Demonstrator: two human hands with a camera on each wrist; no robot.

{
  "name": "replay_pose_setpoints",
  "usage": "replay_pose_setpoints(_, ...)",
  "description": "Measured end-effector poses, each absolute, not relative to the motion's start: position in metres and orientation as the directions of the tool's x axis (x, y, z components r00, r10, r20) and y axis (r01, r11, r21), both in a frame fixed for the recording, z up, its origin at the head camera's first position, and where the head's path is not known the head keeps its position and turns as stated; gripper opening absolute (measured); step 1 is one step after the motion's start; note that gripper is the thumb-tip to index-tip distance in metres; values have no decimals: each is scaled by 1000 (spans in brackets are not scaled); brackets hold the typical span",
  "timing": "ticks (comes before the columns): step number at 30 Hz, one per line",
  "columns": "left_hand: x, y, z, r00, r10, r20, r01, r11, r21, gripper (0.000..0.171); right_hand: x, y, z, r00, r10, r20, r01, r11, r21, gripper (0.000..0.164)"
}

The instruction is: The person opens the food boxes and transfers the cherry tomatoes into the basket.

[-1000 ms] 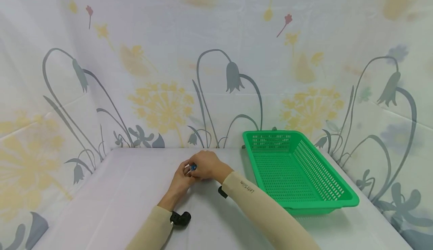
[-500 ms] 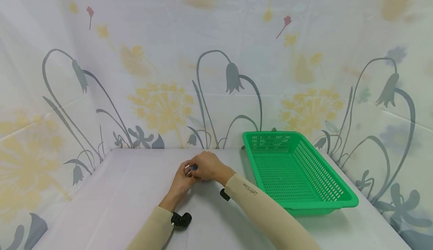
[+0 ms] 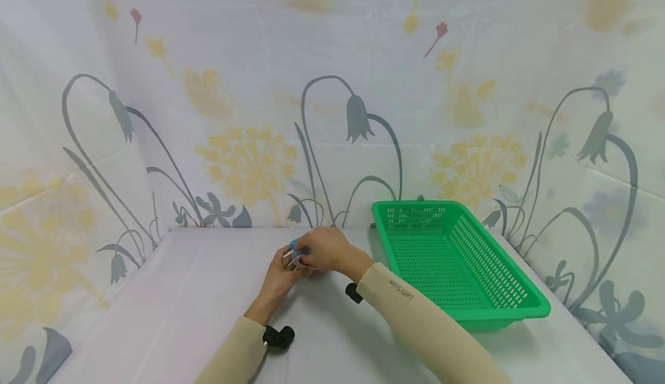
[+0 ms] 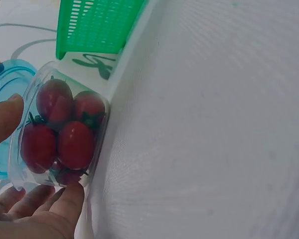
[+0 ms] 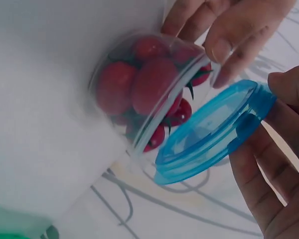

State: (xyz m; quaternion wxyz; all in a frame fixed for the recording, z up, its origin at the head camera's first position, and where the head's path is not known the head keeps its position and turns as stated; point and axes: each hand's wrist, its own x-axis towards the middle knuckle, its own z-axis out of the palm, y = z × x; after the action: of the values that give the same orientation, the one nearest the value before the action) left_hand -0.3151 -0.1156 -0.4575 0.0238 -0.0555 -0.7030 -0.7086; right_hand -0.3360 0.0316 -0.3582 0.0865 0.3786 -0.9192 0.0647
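Observation:
My left hand (image 3: pixel 277 274) grips a clear plastic tub (image 5: pixel 169 102) by its side, with the thumb at the rim. Several small red tomatoes (image 5: pixel 154 82) with green stems fill it. A translucent blue lid (image 5: pixel 207 134) stands tilted off the tub's mouth, its lower edge close to the rim. The lid's tab is pinched between the thumb and fingers of my right hand (image 5: pixel 276 169). In the head view, the right hand (image 3: pixel 324 248) covers most of the tub, and only bits of blue and clear plastic show between the hands.
A green slotted basket (image 3: pixel 496 316) stands on the white-covered table (image 3: pixel 208 291) to the right, beside the right forearm. Behind the table hangs a white cloth (image 3: pixel 332 37) printed with flowers. Each wrist carries a small black camera (image 3: pixel 279 338).
My right hand has shifted a little to the right, away from the left hand. More blue lid and the clear rim now show between the hands. The left hand stays in place.

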Motion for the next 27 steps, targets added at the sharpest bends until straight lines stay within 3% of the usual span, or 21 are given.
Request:
replay_pose_setpoints(6, -317, -115, -458, -997, 17, 73, 72, -9, 997, 83, -334, 49, -352, -696, -686, 213, -708, 704, -47, 17)
replay_pose_setpoints(27, -319, -111, -455, -999, -23, 41, 40, 48, 998, 85, -347, 90, -338, -739, -601, 304, -667, 714, -213, 15)
